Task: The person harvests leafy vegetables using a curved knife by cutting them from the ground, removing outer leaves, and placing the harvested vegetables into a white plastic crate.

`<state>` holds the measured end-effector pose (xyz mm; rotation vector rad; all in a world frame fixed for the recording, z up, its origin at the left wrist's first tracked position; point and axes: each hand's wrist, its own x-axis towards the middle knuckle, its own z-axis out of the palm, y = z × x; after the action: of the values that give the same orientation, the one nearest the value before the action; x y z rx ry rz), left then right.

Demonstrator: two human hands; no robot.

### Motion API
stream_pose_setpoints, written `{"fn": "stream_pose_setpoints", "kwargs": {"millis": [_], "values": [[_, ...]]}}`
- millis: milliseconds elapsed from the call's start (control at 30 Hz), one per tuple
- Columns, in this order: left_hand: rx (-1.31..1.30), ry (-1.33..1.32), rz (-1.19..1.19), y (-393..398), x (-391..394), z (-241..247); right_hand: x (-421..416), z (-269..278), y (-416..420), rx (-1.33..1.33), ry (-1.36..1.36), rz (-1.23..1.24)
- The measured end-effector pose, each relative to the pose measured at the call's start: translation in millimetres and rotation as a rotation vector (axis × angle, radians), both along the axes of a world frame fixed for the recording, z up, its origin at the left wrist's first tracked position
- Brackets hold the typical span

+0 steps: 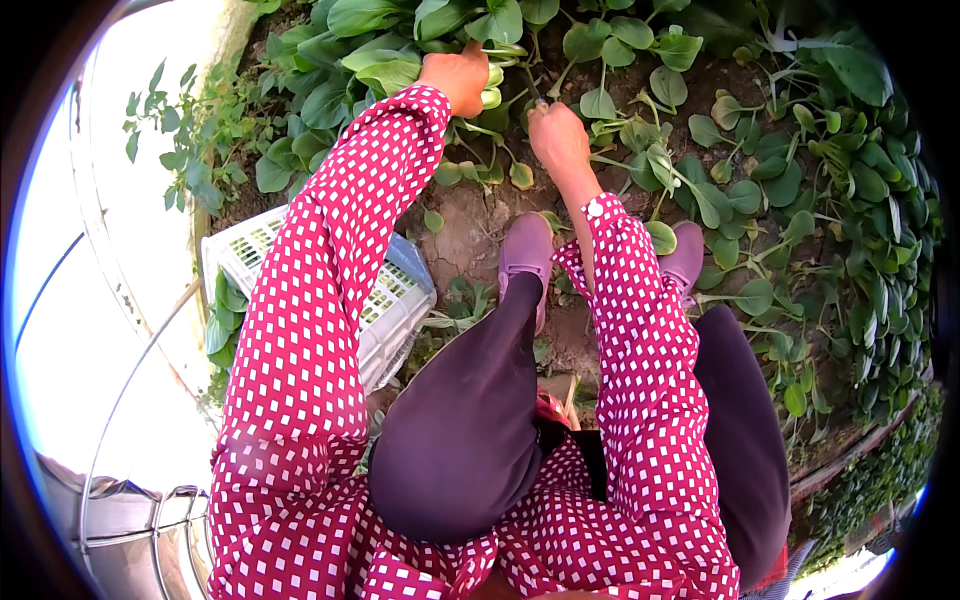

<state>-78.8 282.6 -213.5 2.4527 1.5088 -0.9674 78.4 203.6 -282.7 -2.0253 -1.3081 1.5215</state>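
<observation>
My left hand (459, 79) is closed around a bunch of bok choy (390, 75). The pale, thick stalk bases (492, 87) stick out on its right side, and the leaves spread to the left. My right hand (561, 139) grips a small knife (533, 88); its narrow blade points away from me, low among the stems, and the handle is mostly hidden in the fist. Whether the blade touches a stem, I cannot tell. More bok choy plants (487, 22) grow just beyond both hands.
An upturned-looking white plastic crate (390, 319) sits left of my legs, with a blue-grey item (409, 264) on it. Loose leafy plants (750, 195) lie on the soil at right. My shoes (526, 244) stand on bare soil (457, 217). Metal hoops (139, 360) curve along the left.
</observation>
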Motion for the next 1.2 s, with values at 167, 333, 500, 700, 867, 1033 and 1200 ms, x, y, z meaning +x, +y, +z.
{"fn": "stream_pose_setpoints", "kwargs": {"millis": [167, 333, 500, 700, 867, 1033, 1200], "values": [[-0.026, -0.374, -0.046, -28, -2, 52, 41, 24, -35, -0.016, -0.118, -0.1], [-0.136, -0.723, 0.085, -57, -1, 103, 43, 46, -31, 0.487, 0.233, -0.373], [-0.169, -0.956, 0.155, -88, 5, 135, 35, 117, -3, 0.506, 0.84, -0.365], [-0.25, -1.065, 0.177, -109, -11, 165, 45, 163, -10, 0.635, 0.537, -0.117], [-0.293, -1.063, 0.155, -123, -25, 176, 34, 183, -24, 0.747, 0.34, -0.033], [-0.298, -1.304, 0.245, -139, -48, 175, 27, 206, -34, 0.816, 0.187, 0.022], [-0.317, -1.62, 0.399, -143, -65, 184, 13, 228, -44, 0.807, 0.14, 0.212]]}}
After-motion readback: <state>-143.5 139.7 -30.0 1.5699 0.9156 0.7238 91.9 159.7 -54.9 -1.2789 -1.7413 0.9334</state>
